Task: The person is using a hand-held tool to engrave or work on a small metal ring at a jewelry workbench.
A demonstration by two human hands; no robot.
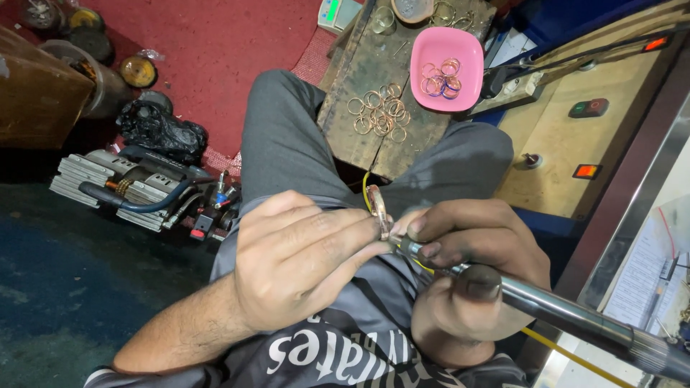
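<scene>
left hand (298, 262): closed, a bangle (378, 210) is pinched steady on edge.
right hand (467, 276): wrapped tight around a rotary handpiece (560, 312), tip touching bangle.

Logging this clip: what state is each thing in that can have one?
Left hand: fingers pinched on the bangle.
Right hand: wrapped around the handpiece.
Bangle: held on edge, at the handpiece's tip.
Handpiece: gripped, tip at the bangle.
Pink bowl: upright, rings inside.
Loose rings: heaped on the wooden block.
Red switches: lit.
</scene>
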